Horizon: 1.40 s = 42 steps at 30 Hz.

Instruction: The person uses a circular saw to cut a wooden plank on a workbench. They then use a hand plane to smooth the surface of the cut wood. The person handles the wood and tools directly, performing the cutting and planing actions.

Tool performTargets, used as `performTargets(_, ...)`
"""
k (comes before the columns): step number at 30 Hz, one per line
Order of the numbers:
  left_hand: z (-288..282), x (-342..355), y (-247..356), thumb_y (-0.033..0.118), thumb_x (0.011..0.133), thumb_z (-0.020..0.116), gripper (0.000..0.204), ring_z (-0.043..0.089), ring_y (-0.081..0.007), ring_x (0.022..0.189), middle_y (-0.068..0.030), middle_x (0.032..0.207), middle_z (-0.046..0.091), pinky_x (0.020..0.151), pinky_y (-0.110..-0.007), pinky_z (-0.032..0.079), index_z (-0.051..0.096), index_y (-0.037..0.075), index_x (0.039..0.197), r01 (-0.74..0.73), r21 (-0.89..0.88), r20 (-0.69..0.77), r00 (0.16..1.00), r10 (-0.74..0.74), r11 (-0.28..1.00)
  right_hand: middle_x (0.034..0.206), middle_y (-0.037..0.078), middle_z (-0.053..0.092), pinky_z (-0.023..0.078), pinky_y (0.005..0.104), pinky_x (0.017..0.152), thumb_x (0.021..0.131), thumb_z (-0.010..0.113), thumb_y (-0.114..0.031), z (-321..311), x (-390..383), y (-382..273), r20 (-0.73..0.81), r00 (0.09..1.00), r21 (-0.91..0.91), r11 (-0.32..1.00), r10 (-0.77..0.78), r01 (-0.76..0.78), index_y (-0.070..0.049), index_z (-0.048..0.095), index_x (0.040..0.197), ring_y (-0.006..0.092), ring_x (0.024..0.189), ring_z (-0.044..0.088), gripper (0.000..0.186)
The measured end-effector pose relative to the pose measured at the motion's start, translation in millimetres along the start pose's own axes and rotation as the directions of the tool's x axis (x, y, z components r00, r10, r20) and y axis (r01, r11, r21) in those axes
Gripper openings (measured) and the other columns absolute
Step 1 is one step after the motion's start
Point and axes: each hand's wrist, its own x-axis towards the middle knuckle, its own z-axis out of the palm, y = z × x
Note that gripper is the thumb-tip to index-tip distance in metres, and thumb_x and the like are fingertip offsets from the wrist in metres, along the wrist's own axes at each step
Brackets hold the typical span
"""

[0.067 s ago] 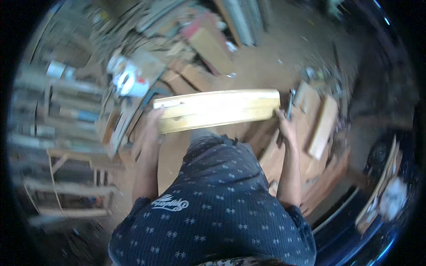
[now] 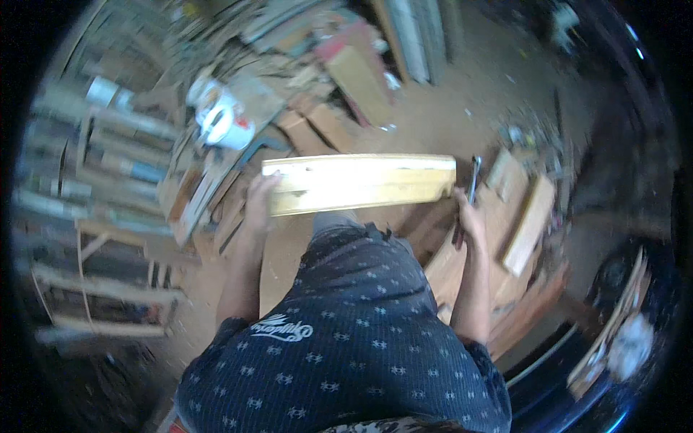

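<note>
While the left grip [image 2: 258, 202] and right grip [image 2: 471, 216] pinch its ends, the long board [image 2: 361, 180] gleams pale yellow.

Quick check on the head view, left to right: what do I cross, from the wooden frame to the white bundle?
Wooden frame → white bucket → left hand → pale board → right hand → wooden block → white bundle.
</note>
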Motion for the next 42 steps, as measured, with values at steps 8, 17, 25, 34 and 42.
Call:
performTargets(8, -125, 4, -22, 0.020, 0.091, 0.079, 0.040, 0.068, -0.0184, 0.102, -0.0137, 0.113, 0.072, 0.091, -0.036, 0.053, 0.062, -0.003, 0.119, -0.170, 0.360, -0.333, 0.895, 0.297, 0.917, 0.080, 0.014, 0.070, 0.054, 0.0406, 0.075, 0.100, 0.061, -0.037, 211, -1, -102, 0.478, 0.876, -0.332, 0.909, -0.068, 0.252, 0.002, 0.071, 0.105, 0.0252, 0.083, 0.071, 0.041)
performTargets(17, -297, 21, -18, 0.040, 0.084, 0.082, 0.066, 0.068, -0.0356, 0.114, -0.0232, 0.119, 0.071, 0.098, -0.041, 0.051, 0.060, -0.002, 0.129, 0.134, 0.531, -0.564, 0.793, 0.231, 0.837, 0.088, 0.027, 0.073, 0.056, 0.0510, 0.080, 0.097, 0.055, -0.032, 573, 3, -326, 0.774, 0.426, -0.361, 0.227, -0.469, 0.905, 0.008, 0.069, 0.102, 0.0426, 0.091, 0.074, 0.042)
performTargets(25, -324, 47, 20, 0.037, 0.085, 0.082, 0.056, 0.071, -0.0274, 0.106, -0.0169, 0.112, 0.074, 0.091, -0.040, 0.054, 0.063, 0.002, 0.124, 0.292, 0.552, -0.588, 0.801, 0.115, 0.781, 0.105, 0.031, 0.072, 0.054, 0.0516, 0.092, 0.092, 0.053, -0.026, 695, -15, -412, 0.795, 0.513, -0.368, 0.416, -0.323, 0.832, 0.008, 0.066, 0.117, 0.0450, 0.105, 0.069, 0.044)
performTargets(34, -303, 104, 25, 0.015, 0.093, 0.076, 0.040, 0.063, -0.0206, 0.108, -0.0129, 0.120, 0.068, 0.097, -0.037, 0.050, 0.060, -0.003, 0.125, 0.107, 0.458, -0.315, 0.948, 0.048, 0.882, 0.086, 0.015, 0.066, 0.055, 0.0461, 0.067, 0.099, 0.062, -0.043, 456, 20, -158, 0.532, 0.843, -0.356, 0.882, -0.078, 0.307, 0.005, 0.064, 0.107, 0.0287, 0.070, 0.065, 0.049)
performTargets(42, -178, 165, 66, 0.010, 0.091, 0.075, 0.040, 0.062, -0.0199, 0.108, -0.0119, 0.117, 0.067, 0.098, -0.035, 0.048, 0.059, -0.004, 0.125, -0.424, 0.404, 0.412, 0.876, 0.252, 0.811, 0.072, 0.011, 0.063, 0.052, 0.0412, 0.051, 0.096, 0.056, -0.021, 224, -55, 92, -0.151, 0.902, -0.049, 0.908, 0.404, -0.415, 0.000, 0.063, 0.097, 0.0232, 0.059, 0.063, 0.022)
